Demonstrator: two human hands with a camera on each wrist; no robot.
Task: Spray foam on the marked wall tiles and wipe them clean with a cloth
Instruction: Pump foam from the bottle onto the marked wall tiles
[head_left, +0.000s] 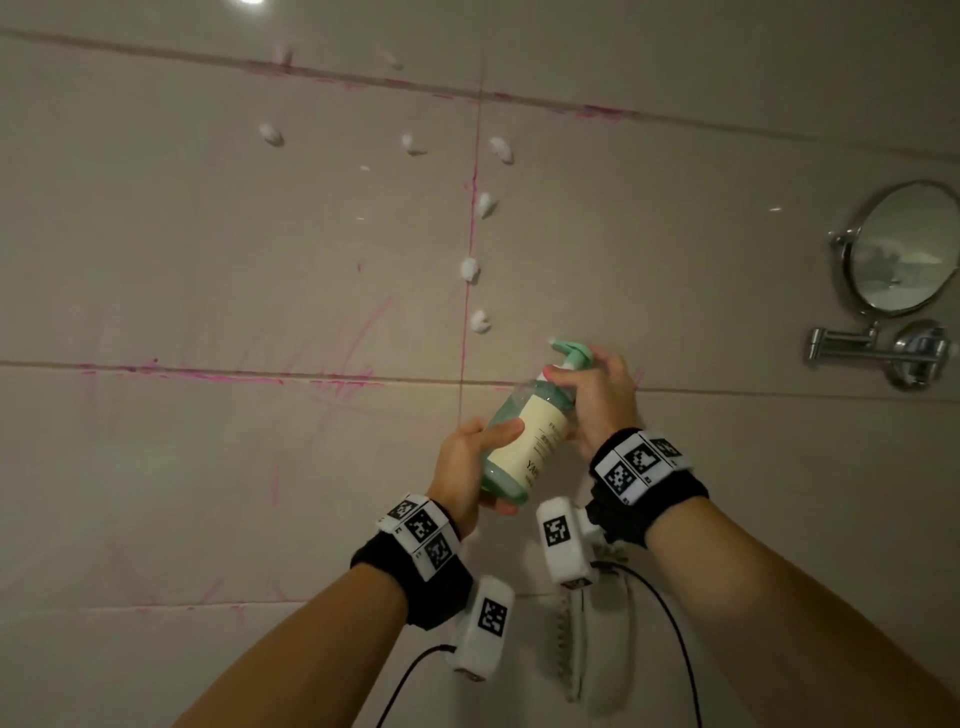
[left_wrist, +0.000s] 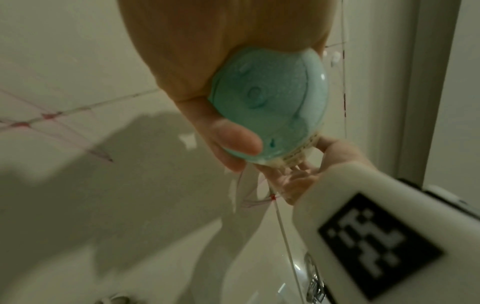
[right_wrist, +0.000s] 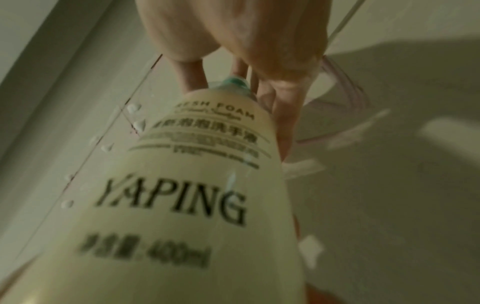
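Observation:
A teal foam bottle (head_left: 524, 441) with a cream label is tilted toward the wall, its pump head (head_left: 571, 353) pointing up-left. My left hand (head_left: 467, 467) grips the bottle's base, whose teal underside (left_wrist: 265, 102) fills the left wrist view. My right hand (head_left: 597, 389) grips the neck and pump, and the label (right_wrist: 194, 185) fills the right wrist view. Several white foam blobs (head_left: 470, 269) sit on beige wall tiles (head_left: 234, 234) marked with pink lines (head_left: 470, 208). No cloth is in view.
A round chrome mirror (head_left: 898, 249) on a folding arm (head_left: 872, 348) juts from the wall at right. A white wall-mounted fitting (head_left: 571, 639) hangs below my wrists. Black cables (head_left: 670, 623) trail from the wrist cameras.

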